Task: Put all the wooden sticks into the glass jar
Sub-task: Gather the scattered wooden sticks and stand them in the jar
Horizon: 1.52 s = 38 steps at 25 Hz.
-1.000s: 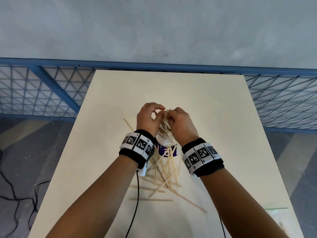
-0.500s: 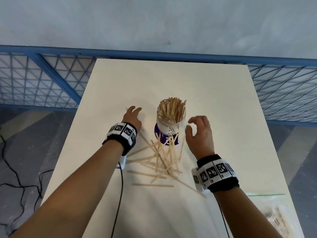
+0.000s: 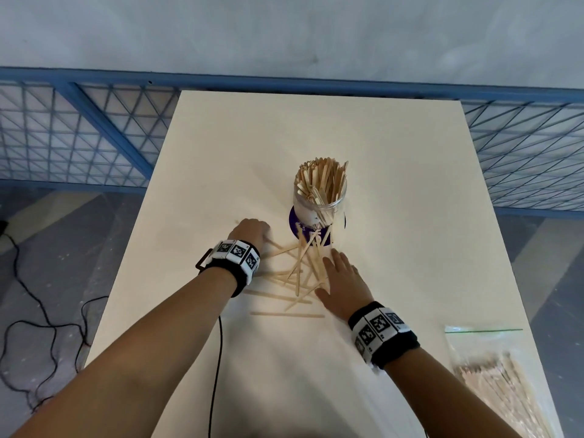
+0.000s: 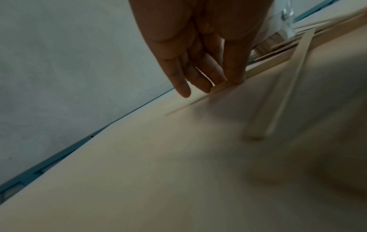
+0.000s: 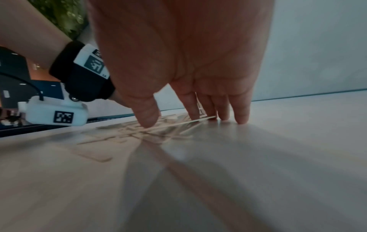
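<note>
A glass jar [image 3: 319,205] packed with upright wooden sticks stands mid-table on a purple disc [image 3: 295,223]. Several loose sticks [image 3: 298,273] lie scattered in front of it. My left hand [image 3: 251,231] is down on the table left of the pile; its straight fingertips [image 4: 206,87] press on one stick [image 4: 190,103]. My right hand [image 3: 343,284] lies flat at the pile's right side, fingers [image 5: 241,116] spread and touching sticks [image 5: 178,125] on the table. Neither hand holds anything.
A clear zip bag [image 3: 496,377] with more sticks lies at the table's near right corner. A black cable [image 3: 216,368] runs from my left wrist off the near edge. Blue mesh fencing [image 3: 79,134] stands behind the table [image 3: 395,159].
Both hands left the jar's top, spread apart and came down to the table. Now the left presses a stick left of the pile and the right lies flat on the pile's right side.
</note>
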{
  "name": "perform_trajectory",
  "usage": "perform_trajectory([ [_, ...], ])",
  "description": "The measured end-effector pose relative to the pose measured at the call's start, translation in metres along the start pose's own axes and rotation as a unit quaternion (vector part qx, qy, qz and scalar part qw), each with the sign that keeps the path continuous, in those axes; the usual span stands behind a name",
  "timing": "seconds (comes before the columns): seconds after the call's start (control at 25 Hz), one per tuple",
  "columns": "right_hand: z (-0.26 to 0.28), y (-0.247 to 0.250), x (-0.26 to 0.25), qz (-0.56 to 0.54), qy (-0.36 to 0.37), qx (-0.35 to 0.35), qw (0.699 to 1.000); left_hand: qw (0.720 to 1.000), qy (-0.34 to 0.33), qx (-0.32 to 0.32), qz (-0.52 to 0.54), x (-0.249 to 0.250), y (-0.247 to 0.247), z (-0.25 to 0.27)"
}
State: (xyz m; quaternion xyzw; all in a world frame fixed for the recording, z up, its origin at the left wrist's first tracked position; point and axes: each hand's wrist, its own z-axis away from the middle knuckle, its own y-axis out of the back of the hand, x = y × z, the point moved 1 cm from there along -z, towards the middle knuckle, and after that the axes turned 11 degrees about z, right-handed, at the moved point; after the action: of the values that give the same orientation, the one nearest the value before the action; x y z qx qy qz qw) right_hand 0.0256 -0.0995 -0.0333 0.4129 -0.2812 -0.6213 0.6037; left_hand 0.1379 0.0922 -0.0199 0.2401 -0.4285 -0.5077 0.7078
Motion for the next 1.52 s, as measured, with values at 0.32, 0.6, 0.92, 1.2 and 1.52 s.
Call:
perform_trajectory([
  [0.32, 0.023, -0.014, -0.007, 0.018, 0.051, 0.004, 0.999, 0.995, -0.101, -0.027, 0.0, 0.009, -0.026, 0.034],
  [0.6, 0.048, -0.018, 0.007, 0.082, -0.025, -0.045, 0.995, 0.962, -0.095, -0.18, -0.183, 0.026, -0.052, 0.055],
  [0.92, 0.048, -0.023, 0.016, -0.052, -0.01, 0.04, 0.998, 0.978, -0.184, -0.101, 0.007, 0.014, -0.065, 0.08],
  [1.2, 0.067, -0.025, 0.032, -0.002, -0.074, 0.031, 0.997, 0.996, 0.028, -0.05, -0.062, -0.035, -0.037, 0.088],
  [1.52, 0.044, -0.023, 0.017, -0.146, -0.09, 0.074, 0.982, 0.992, -0.087, -0.014, 0.089, -0.021, -0.061, 0.084],
])
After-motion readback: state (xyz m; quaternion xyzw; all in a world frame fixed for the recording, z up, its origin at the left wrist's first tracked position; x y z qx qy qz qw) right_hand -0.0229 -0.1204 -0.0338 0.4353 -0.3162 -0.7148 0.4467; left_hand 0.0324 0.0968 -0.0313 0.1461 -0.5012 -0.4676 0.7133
